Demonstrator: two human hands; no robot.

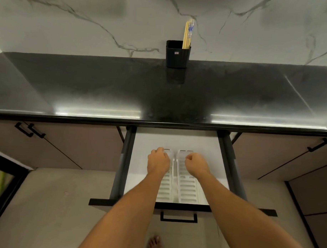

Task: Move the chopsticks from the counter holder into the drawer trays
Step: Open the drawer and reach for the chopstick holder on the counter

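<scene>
Marble-veined wall (88, 19) behind, glossy black tabletop (104, 84) below it, strip lights reflected along the near edge.

Chopsticks (188, 33): a small bundle, standing upright in the right side of the holder (177, 54), tips down, tops leaning slightly right. Some plain pale wood, some with blue print near the top. Exact count cannot be told.

Holder: black, squarish, small label on its near face. Sits at the far edge of the tabletop, against the wall, about centre of the view.

Drawer (177, 141): pulled out under the tabletop, directly near of the holder. White floor, dark side rails, black handle (178, 217) on its front. Two clear slotted trays lie side by side along the drawer's length, touching or nearly so: left tray (165, 188), right tray (188, 189). No chopsticks show in either.

Left hand (158, 161): knuckles up, fingers curled at the far end of the left tray, seemingly on its rim. Whether it actually grips the rim cannot be told.

Right hand (195, 163): loosely closed, thumb and fingers drawn together, over the far end of the right tray. Contact with the tray cannot be told. Neither hand holds a chopstick.

Both forearms bare, reaching in from the near edge.

Outward: brown cabinet fronts with black handles on either side of the drawer. Grey floor (63, 204) beneath. One bare foot (154, 244) at the near edge, between the forearms.
</scene>
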